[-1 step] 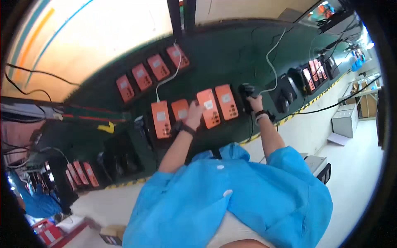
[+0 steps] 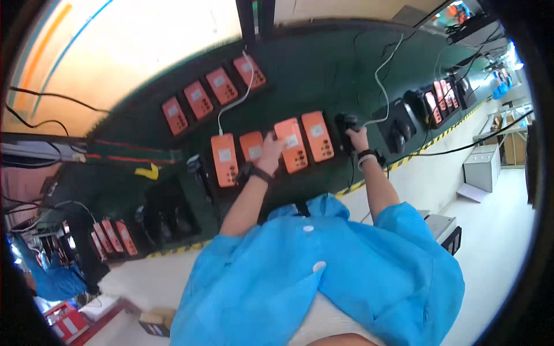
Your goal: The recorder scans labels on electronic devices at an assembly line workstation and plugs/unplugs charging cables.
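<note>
A row of coral-orange phones lies before me on the dark green table (image 2: 346, 63), backs up, with pale labels and dark camera lenses. My left hand (image 2: 270, 155) reaches over the second phone (image 2: 251, 144), hiding its lower part. Its fingers close on the left edge of the third phone (image 2: 292, 147). To the right of that lies the fourth phone (image 2: 317, 136), and at the row's left end the first phone (image 2: 224, 160), with a white cable at its top. My right hand (image 2: 359, 140) is closed round a black handheld device (image 2: 347, 122), whose exact kind is unclear.
Farther back several similar phones (image 2: 198, 99) lie in a slanting row. A black handheld item (image 2: 199, 170) stands left of the near row. Right of my right hand is a black mat (image 2: 388, 115) with dark items. More phones (image 2: 114, 236) stand at the left. Striped tape (image 2: 450, 131) marks the table edge.
</note>
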The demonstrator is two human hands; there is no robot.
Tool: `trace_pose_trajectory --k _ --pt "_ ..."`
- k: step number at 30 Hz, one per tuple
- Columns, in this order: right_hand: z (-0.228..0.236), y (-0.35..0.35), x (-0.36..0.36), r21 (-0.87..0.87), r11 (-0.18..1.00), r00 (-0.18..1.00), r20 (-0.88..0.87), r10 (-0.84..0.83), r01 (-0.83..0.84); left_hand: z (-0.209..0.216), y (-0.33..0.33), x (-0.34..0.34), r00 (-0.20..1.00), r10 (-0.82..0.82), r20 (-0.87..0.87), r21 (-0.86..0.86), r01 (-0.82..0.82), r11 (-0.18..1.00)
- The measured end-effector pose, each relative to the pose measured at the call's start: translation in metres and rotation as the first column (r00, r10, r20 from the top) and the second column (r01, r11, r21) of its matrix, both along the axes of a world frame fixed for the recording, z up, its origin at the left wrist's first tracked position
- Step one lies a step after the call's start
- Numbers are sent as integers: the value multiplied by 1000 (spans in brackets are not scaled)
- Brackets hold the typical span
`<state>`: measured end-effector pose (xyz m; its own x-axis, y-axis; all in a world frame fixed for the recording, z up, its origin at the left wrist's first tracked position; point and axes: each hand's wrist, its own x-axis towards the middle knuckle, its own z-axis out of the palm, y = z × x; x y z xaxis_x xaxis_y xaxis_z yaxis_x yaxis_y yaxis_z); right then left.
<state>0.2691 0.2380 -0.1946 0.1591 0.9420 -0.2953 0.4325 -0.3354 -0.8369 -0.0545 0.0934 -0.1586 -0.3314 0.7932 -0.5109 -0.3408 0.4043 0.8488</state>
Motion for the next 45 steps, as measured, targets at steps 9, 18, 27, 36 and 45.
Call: trace_pose_trajectory --k 9,18,27,36,45 --pt "108 -82 -36 25 988 980 -128 153 -151 4 -7 -17 936 -53 -348 229 140 963" --pt "103 -134 -106 123 809 807 -75 586 -575 -27 -6 -16 872 45 -488 302 120 946" --pt "138 -145 -125 88 747 751 10 660 -659 -9 -11 -12 897 6 -442 238 111 965" --pt "106 -126 -97 122 889 882 239 406 -442 -5 -15 -13 935 -4 -354 240 95 966" --pt "43 -5 -14 163 973 954 278 113 -163 41 -25 5 910 -178 -374 249 283 926"
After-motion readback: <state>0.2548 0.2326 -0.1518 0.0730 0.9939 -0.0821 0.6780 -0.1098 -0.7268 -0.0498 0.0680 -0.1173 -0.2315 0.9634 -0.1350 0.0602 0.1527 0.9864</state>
